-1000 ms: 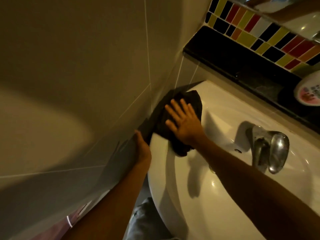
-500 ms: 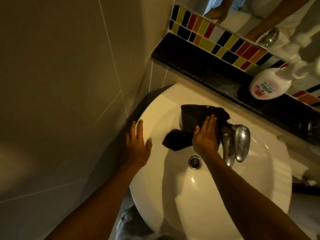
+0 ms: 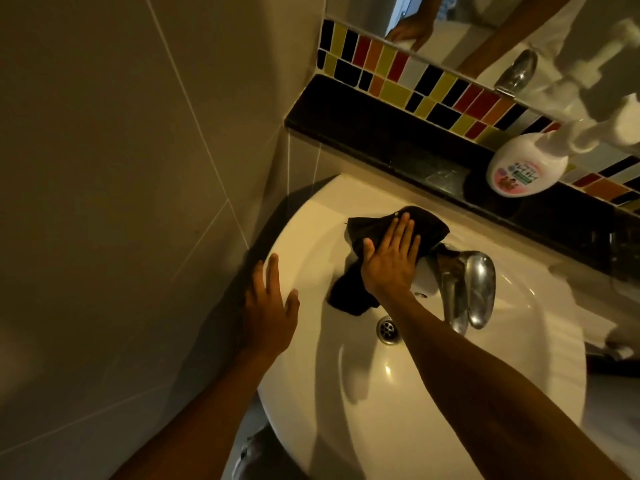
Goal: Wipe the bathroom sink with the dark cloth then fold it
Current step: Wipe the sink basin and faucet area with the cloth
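My right hand (image 3: pixel 389 261) lies flat, fingers spread, pressing the dark cloth (image 3: pixel 367 251) onto the sink (image 3: pixel 311 358) rim just left of the faucet (image 3: pixel 467 289). My left hand (image 3: pixel 268 306) rests open on the near-left rim, grasping nothing. The cloth runs from the back ledge down toward the drain (image 3: pixel 388 329) (bunched there). I judge open room lies leftward; the faucet blocks the right.

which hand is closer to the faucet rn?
Right. The right hand lies flat on the dark cloth directly beside the faucet. The left hand rests open on the sink rim by the wall, across the basin.
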`<move>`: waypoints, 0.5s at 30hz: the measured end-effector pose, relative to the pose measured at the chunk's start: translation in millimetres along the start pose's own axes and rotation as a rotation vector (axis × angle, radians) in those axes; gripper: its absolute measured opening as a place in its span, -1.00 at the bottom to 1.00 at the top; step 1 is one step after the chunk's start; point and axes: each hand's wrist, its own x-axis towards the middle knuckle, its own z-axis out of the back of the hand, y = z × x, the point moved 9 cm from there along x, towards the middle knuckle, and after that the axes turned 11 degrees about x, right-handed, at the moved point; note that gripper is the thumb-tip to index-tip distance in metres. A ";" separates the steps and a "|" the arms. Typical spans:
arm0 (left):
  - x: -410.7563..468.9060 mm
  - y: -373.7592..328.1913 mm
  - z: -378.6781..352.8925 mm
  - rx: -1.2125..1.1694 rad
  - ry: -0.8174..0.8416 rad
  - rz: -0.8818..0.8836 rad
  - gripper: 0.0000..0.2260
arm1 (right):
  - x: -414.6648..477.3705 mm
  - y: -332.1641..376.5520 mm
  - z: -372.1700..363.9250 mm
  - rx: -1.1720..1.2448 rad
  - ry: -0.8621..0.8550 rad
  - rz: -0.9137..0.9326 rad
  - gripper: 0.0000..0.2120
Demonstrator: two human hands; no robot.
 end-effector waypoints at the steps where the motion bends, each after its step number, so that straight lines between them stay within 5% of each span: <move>1: -0.6 -0.2 0.5 0.003 0.001 0.001 -0.38 | 0.5 -0.6 -1.1 0.007 0.001 -0.012 -0.31; 5: 0.2 0.2 -0.2 0.003 0.018 0.013 -0.37 | -0.2 13.0 -8.7 0.033 0.018 0.037 -0.36; 11: 0.4 1.4 1.9 0.006 0.007 -0.006 -0.37 | -5.6 41.6 -19.4 -0.099 0.117 0.502 -0.42; 15: 0.1 3.1 2.3 0.010 0.001 -0.011 -0.37 | 15.5 57.3 -8.1 0.038 0.128 0.476 -0.44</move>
